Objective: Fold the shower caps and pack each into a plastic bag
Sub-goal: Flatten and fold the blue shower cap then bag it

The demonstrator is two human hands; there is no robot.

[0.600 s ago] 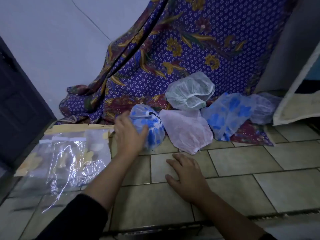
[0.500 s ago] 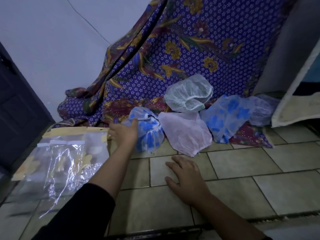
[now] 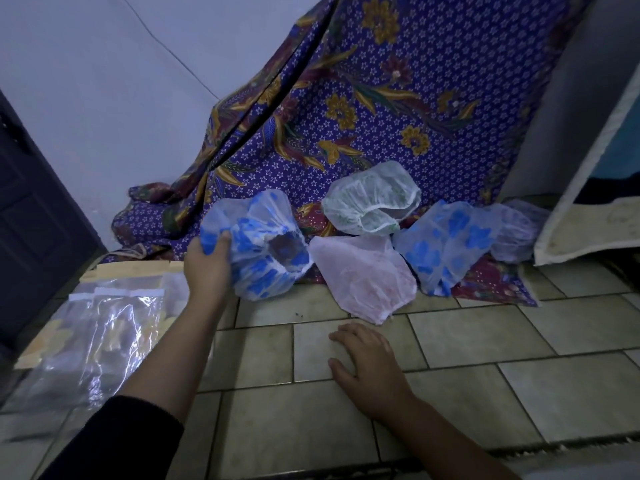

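My left hand (image 3: 207, 263) grips a white shower cap with blue flowers (image 3: 263, 247) by its left side, and the cap's opening faces right. My right hand (image 3: 369, 367) rests flat on the tiled floor, fingers spread, holding nothing. Beside the held cap lie a pink cap (image 3: 363, 277), a white cap with a green pattern (image 3: 372, 199), another blue-flowered cap (image 3: 450, 244) and a pale purple cap (image 3: 512, 233). A pile of clear plastic bags (image 3: 104, 327) lies on the floor at the left, under my left forearm.
A purple floral cloth (image 3: 363, 109) hangs behind the caps and spreads onto the beige tiled floor (image 3: 485, 341). A dark door (image 3: 31, 216) stands at the left. A white board (image 3: 588, 216) leans at the right.
My left hand has closed on the blue-flowered cap and raised it off the floor, turning its opening to the right. My right hand has stayed flat on the tiles.
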